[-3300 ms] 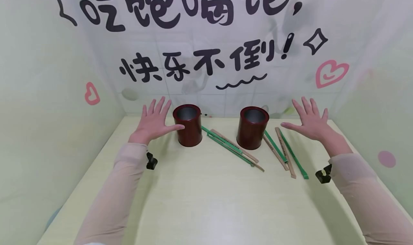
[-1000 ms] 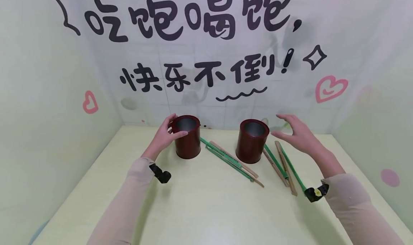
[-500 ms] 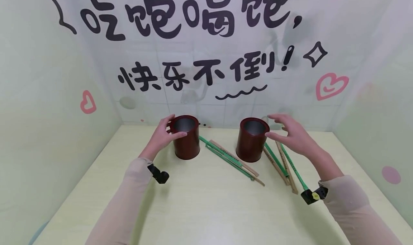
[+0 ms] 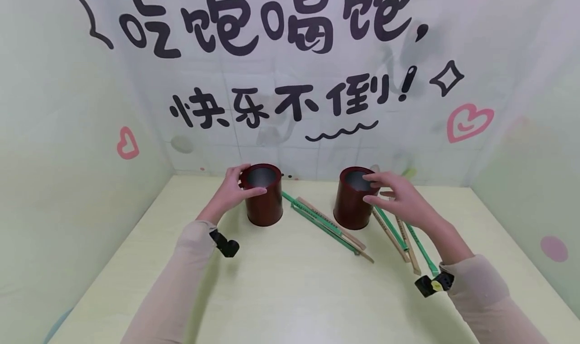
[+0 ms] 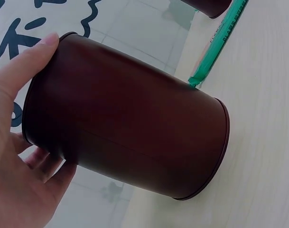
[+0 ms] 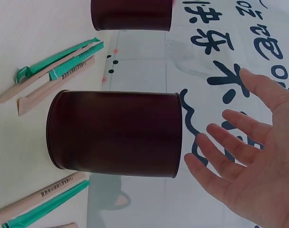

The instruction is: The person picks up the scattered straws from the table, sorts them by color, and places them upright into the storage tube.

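Squarely upright, two maroon canisters, mouths upward, long axes vertical.

The left canister and right canister had smooth, low-gloss walls and looked metallic inside. The green wrappers looked like glossy plastic; the brown wrappers, matt paper. The tabletop showed smooth, faintly reflective wood grain. The sleeves were matt cloth.

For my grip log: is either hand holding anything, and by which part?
The left hand holds the left can by its upper end. The right hand holds nothing; it hovers near the top of the right can.
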The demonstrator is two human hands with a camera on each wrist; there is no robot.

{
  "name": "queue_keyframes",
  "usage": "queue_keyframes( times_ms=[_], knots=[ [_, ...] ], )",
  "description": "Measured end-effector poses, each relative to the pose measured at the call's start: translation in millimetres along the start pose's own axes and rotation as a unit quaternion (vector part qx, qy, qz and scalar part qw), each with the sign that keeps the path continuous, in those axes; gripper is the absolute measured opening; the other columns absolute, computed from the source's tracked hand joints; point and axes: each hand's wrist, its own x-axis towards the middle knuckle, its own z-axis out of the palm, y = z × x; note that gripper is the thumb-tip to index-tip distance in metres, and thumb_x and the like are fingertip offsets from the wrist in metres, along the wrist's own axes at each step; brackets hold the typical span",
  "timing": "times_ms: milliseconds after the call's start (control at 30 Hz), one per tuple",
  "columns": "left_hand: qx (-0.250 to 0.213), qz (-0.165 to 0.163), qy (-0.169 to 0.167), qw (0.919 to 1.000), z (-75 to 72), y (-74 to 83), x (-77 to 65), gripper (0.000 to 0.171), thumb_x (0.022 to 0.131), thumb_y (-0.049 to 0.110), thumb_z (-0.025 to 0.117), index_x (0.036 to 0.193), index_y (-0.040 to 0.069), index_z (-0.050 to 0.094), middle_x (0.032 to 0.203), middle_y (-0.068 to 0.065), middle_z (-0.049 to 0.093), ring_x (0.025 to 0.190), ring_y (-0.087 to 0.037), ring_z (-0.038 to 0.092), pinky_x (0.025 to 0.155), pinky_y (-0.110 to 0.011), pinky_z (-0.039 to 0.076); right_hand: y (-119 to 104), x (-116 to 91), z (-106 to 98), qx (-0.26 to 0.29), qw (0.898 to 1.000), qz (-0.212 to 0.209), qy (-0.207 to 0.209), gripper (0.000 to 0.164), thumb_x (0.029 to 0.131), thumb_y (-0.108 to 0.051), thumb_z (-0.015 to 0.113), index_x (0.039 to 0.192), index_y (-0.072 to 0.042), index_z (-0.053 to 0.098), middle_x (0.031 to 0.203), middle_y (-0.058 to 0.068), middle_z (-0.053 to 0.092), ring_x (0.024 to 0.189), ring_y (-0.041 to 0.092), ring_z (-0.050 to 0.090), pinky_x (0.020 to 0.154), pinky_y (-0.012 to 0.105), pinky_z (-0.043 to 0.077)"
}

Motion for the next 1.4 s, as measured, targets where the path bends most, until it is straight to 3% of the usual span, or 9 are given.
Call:
queue_keyframes(
  times_ms=[500, 800, 1133, 1400],
  knots=[
    [-0.033, -0.003, 0.005, 0.9994, 1.2, -3.0, -6.4, 0.09, 0.085, 0.036, 0.078, 0.154, 0.007, 0.027, 0.153, -0.018, 0.03, 0.137, -0.037, 0.04, 0.11, -0.054, 0.044, 1, -11, 24, 0.032, 0.999, -0.014, -0.021, 0.04, 0.096, -0.017, 0.067, 0.131, 0.0, 0.059, 0.131, 0.02, 0.062, 0.115, 0.034, 0.063, 0.094, 0.043, 0.057],
    [-0.035, -0.014, 0.005, 0.9993, 3.7, -3.1, -5.8, 0.092, 0.084, 0.037, 0.079, 0.154, 0.008, 0.025, 0.155, -0.016, 0.029, 0.138, -0.035, 0.04, 0.11, -0.052, 0.045, 3, -6, 43, 0.063, 0.997, -0.012, -0.051, 0.038, 0.094, -0.016, 0.069, 0.129, -0.002, 0.061, 0.124, 0.021, 0.065, 0.11, 0.033, 0.066, 0.086, 0.021, 0.056],
    [-0.039, -0.006, 0.002, 0.9992, 5.4, -2.7, -5.2, 0.09, 0.085, 0.033, 0.078, 0.153, 0.007, 0.025, 0.154, -0.017, 0.03, 0.135, -0.034, 0.041, 0.109, -0.052, 0.045, 14, -5, 60, 0.091, 0.992, -0.023, -0.089, 0.036, 0.093, -0.012, 0.07, 0.126, -0.001, 0.062, 0.122, 0.024, 0.064, 0.108, 0.036, 0.066, 0.087, 0.024, 0.056],
    [-0.046, 0.001, 0.005, 0.9989, 4.7, -2.7, -0.2, 0.089, 0.085, 0.033, 0.078, 0.153, 0.007, 0.026, 0.153, -0.017, 0.03, 0.135, -0.035, 0.04, 0.109, -0.053, 0.044, 23, -1, 69, 0.104, 0.989, -0.004, -0.105, 0.038, 0.093, -0.011, 0.069, 0.128, 0.001, 0.061, 0.124, 0.025, 0.064, 0.109, 0.035, 0.065, 0.088, 0.023, 0.056]
  ],
)
